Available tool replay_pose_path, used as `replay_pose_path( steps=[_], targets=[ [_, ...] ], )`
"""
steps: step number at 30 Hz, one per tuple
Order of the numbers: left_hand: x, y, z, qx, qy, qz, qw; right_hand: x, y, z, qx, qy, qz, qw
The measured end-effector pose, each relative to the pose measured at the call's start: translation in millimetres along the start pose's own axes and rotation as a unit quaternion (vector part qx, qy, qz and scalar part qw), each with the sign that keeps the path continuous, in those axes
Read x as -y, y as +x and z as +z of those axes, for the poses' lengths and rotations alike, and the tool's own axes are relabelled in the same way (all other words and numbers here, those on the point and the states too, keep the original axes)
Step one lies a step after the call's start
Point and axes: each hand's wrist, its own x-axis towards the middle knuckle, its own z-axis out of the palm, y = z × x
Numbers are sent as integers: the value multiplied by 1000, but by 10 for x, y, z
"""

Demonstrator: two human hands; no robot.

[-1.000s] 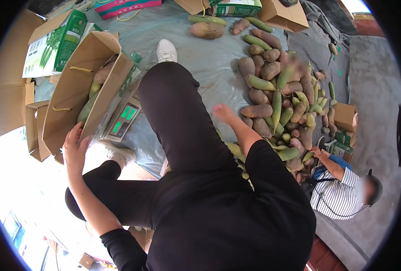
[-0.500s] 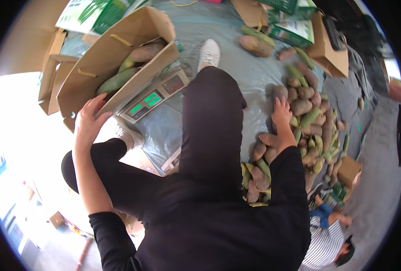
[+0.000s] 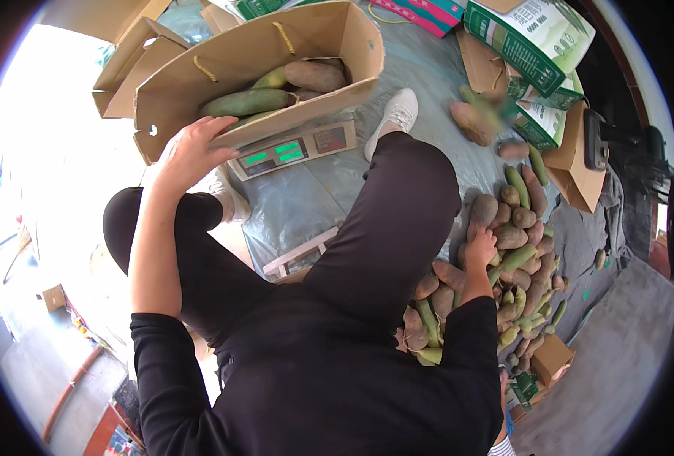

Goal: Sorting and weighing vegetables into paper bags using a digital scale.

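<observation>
The near rim of an open cardboard box [image 3: 265, 129] is under my left hand [image 3: 189, 152], its fingers over the edge and thumb outside. Inside lie a long green root vegetable [image 3: 247, 102] and a thick brown one [image 3: 314, 76]. Beneath the box is a digital scale [image 3: 295, 150] with green lit displays. On my right, my right hand [image 3: 480, 249] closes around the lower end of a brown root vegetable [image 3: 483, 208] at the edge of the heap. Part of that vegetable is hidden by my fingers. Green and brown root vegetables [image 3: 518, 258] lie around it.
Green-and-white cartons [image 3: 519, 45] and an open carton [image 3: 576, 163] stand at the far right. A pink box [image 3: 420, 14] lies at the back. A blue-grey plastic sheet [image 3: 428, 129] covers the floor. A low stool edge [image 3: 299, 254] shows between my legs.
The view has turned, shifting the box and scale rightward. My left hand stays at the box rim. My right hand's fingers have curled in around the brown root vegetable.
</observation>
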Motion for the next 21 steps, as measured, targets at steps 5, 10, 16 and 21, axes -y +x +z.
replay_pose_path(
  steps=[5, 10, 16, 21],
  targets=[
    [30, -78, -28, -16, 27, -1, 999, 7, -257, -244, -26, 59, 17, 998],
    [35, -129, -60, -9, 18, 6, 1000, -273, -267, -298, -189, 196, 8, 962],
    [77, -201, -74, 3, 30, -6, 1000, -307, -190, -774, -305, 354, 36, 883],
    [179, -222, -18, -20, 47, 33, 998, 3, -225, -1638, -296, 605, -84, 734]
  ],
)
